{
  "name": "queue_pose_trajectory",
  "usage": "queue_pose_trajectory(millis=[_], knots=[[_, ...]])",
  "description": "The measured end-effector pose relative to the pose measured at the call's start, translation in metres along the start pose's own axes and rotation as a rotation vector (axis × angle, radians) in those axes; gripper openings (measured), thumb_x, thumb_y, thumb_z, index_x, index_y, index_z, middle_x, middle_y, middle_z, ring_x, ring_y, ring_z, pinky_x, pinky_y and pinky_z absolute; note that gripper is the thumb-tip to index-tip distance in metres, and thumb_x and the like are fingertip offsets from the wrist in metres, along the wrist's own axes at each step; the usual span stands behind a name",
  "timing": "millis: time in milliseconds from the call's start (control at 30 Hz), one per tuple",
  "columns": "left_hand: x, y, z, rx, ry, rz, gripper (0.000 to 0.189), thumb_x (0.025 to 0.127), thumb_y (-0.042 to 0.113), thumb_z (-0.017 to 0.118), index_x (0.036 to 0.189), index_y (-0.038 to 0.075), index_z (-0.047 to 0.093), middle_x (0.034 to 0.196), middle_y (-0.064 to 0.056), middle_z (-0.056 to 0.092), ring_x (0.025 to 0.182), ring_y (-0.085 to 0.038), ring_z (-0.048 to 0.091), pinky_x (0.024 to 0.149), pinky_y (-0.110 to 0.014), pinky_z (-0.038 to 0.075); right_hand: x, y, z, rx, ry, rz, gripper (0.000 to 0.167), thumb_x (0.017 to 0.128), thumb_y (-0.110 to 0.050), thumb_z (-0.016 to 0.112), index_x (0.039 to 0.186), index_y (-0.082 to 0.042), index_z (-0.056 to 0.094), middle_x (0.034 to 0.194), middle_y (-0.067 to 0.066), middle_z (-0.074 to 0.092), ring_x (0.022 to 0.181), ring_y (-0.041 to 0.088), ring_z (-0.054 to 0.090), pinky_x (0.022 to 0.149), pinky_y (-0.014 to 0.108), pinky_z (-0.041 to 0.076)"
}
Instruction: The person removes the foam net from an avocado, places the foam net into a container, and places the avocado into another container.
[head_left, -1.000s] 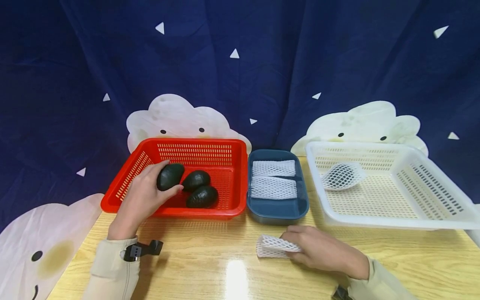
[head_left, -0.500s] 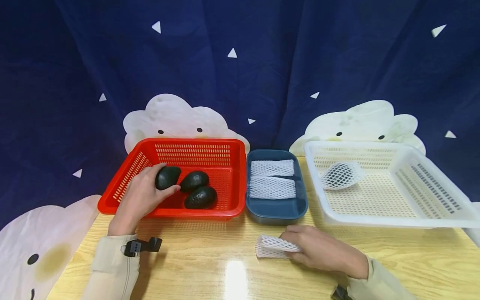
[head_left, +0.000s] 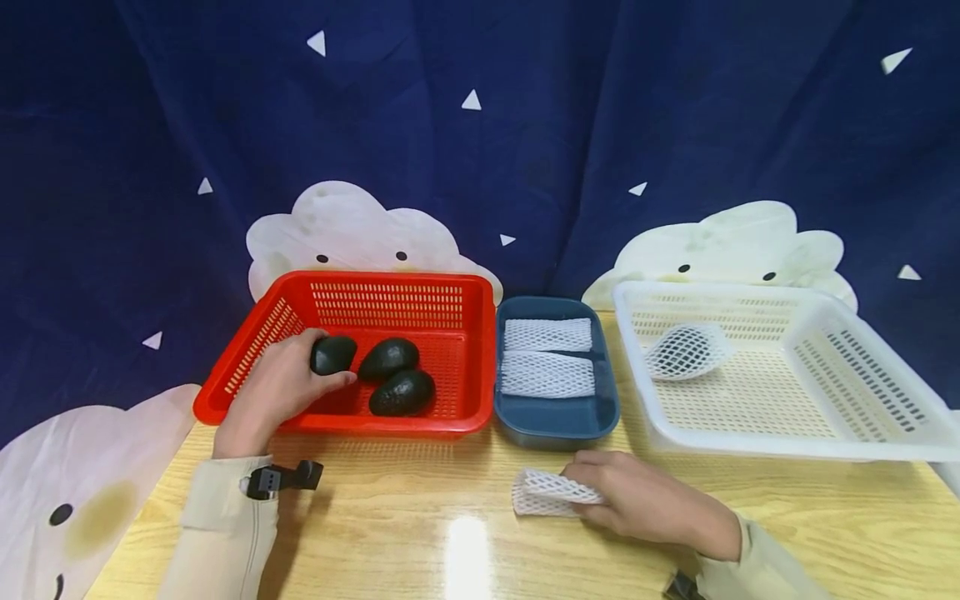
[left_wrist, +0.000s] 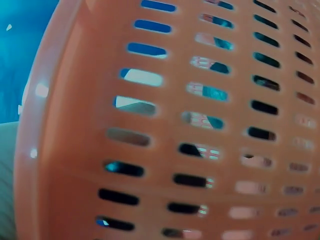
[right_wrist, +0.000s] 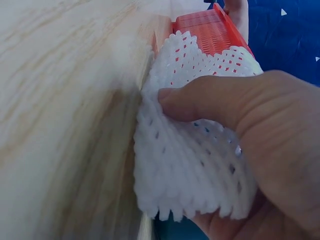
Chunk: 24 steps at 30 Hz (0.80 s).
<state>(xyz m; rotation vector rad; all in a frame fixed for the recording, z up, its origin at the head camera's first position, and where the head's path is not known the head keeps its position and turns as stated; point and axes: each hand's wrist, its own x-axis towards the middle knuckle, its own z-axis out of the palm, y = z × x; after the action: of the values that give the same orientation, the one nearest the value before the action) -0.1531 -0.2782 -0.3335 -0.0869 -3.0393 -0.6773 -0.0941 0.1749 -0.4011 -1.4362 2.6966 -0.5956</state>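
Left of the tray (head_left: 553,418), the left hand (head_left: 279,385) curls round the leftmost avocado (head_left: 332,356) inside the basket (head_left: 390,427); how firmly, I can't tell. On the tray's near side, the right hand (head_left: 647,505) pinches a net (head_left: 546,492), long axis sideways, free end pointing left; the avocado lies beyond, leftward.

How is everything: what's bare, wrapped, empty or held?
Left hand: gripping an avocado
Gripped avocado: bare
Two other avocados: bare, in red basket
Right hand: holding a net
Held net: no avocado inside
Two nets: flat, in blue tray
Wrapped avocado: netted, in white basket
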Motion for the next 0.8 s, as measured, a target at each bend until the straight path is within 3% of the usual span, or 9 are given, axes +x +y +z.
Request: queue_pose_trajectory(millis=[333, 500, 800], knots=[[0.007, -0.003, 0.0, 0.014, -0.165, -0.072, 0.067, 0.083, 0.048, 0.082, 0.122, 0.002, 0.054, 0.103, -0.019, 0.066, 0.089, -0.031, 0.062, 0.072, -0.038, 0.053, 0.001, -0.001, -0.002, 0.0, -0.008, -0.011, 0.019, 0.09, -0.018, 0.077, 0.105, -0.024, 0.068, 0.097, -0.016, 0.064, 0.086, -0.006, 0.057, 0.073, 0.017, 0.052], [0.009, -0.006, 0.002, 0.037, -0.247, -0.085, 0.064, 0.08, 0.048, 0.085, 0.116, 0.002, 0.058, 0.096, -0.016, 0.068, 0.085, -0.028, 0.062, 0.071, -0.036, 0.052, 0.001, -0.001, -0.003, -0.003, -0.017, -0.005, 0.019, 0.09, -0.019, 0.077, 0.106, -0.024, 0.069, 0.098, -0.016, 0.063, 0.087, -0.007, 0.057, 0.073, 0.017, 0.052], [0.011, -0.007, 0.005, 0.046, -0.296, -0.064, 0.065, 0.08, 0.046, 0.086, 0.118, 0.001, 0.058, 0.095, -0.014, 0.066, 0.086, -0.028, 0.061, 0.073, -0.037, 0.051, 0.0, 0.0, -0.002, 0.001, -0.028, 0.012, 0.018, 0.09, -0.019, 0.076, 0.106, -0.024, 0.069, 0.098, -0.017, 0.063, 0.087, -0.007, 0.056, 0.074, 0.017, 0.053]])
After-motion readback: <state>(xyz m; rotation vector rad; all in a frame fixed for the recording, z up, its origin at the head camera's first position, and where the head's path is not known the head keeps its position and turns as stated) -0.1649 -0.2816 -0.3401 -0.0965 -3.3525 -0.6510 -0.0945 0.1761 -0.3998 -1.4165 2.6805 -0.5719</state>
